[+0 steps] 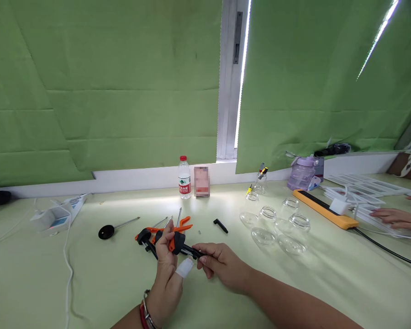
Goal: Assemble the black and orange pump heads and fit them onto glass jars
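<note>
My left hand, with a white wrap on its thumb, is closed around the black-and-orange head of a tool with a rod. The fingers of my right hand pinch the black end of the same tool, to the right of the head. Close behind my left hand lies a similar black-and-orange piece, among orange lever-like parts and thin metal rods. A small black bent part rests beyond my right hand. To the left is a black disc with a metal rod.
Several clear glass jars stand at the right. Against the wall are a water bottle and a box. An orange power strip, a purple jug and another person's hand are farther right. A white cable runs along the left.
</note>
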A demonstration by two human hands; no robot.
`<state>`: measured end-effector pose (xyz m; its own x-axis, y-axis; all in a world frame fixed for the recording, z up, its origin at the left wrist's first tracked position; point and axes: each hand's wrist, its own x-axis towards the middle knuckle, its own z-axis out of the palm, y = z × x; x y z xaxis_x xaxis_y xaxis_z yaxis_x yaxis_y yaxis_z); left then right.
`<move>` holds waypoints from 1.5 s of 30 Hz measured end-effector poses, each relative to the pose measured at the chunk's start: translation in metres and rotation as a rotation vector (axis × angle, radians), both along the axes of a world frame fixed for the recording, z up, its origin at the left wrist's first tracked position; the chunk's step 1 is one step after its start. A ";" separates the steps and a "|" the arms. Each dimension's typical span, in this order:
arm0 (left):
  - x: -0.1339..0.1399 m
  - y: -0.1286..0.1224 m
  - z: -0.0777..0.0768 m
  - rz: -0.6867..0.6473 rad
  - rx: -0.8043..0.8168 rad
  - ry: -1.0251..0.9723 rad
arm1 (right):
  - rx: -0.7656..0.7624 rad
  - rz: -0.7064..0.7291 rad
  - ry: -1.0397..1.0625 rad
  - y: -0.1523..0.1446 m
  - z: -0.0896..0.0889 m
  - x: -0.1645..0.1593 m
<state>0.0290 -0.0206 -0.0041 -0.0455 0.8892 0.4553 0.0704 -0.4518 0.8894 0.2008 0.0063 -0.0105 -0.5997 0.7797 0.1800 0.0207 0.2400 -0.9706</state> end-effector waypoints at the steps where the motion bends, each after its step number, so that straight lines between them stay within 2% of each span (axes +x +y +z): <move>1: 0.000 -0.001 0.000 -0.012 0.007 0.020 | -0.016 0.009 0.013 0.000 0.000 0.000; 6: -0.002 -0.002 0.006 -0.029 0.008 0.200 | -0.120 0.045 0.106 -0.002 -0.002 -0.004; 11: -0.007 0.002 0.006 0.105 0.181 0.508 | -0.215 0.070 0.209 -0.006 0.000 -0.008; 13: -0.008 0.004 0.004 0.128 0.204 0.584 | -0.258 0.085 0.222 -0.009 0.003 -0.009; 21: -0.007 0.008 0.002 0.079 0.193 0.422 | -0.300 -0.007 0.198 -0.015 0.015 -0.010; 30: -0.004 0.010 -0.014 0.143 0.220 0.842 | -0.405 -0.019 0.238 -0.015 0.006 -0.017; 35: -0.004 0.007 -0.015 0.117 0.180 0.889 | -0.443 0.020 0.288 -0.016 0.001 -0.019; 39: -0.001 0.003 -0.015 0.148 0.121 0.898 | -0.483 0.063 0.337 -0.013 -0.005 -0.019; 45: 0.005 -0.002 -0.006 0.189 0.155 0.956 | -0.578 0.085 0.372 -0.013 -0.009 -0.020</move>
